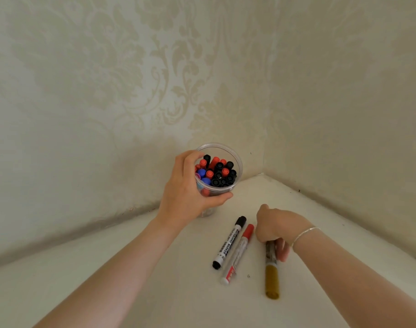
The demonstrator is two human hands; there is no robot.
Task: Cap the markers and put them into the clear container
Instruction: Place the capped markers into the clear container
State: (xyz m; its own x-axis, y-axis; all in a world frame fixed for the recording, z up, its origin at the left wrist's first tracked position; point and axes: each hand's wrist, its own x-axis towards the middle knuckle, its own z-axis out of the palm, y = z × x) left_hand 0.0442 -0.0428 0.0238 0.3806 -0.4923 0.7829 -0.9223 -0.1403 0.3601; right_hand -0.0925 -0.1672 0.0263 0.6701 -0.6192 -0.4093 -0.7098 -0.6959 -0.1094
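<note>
- The clear container (220,166) is grasped around its side wall by the left hand (190,192), thumb at the near side, fingers at the rim.
- The gold marker (271,273) is pinched at its barrel by the right hand (274,229), fingers curled, while it lies on the bench (155,292).
- Many capped red, black and blue markers are held upright in the container.
- At 9 o'clock of the gold marker, a capped red marker (237,253) and black marker (229,242) lie side by side.
- A bracelet (305,234) is worn on the right wrist.
</note>
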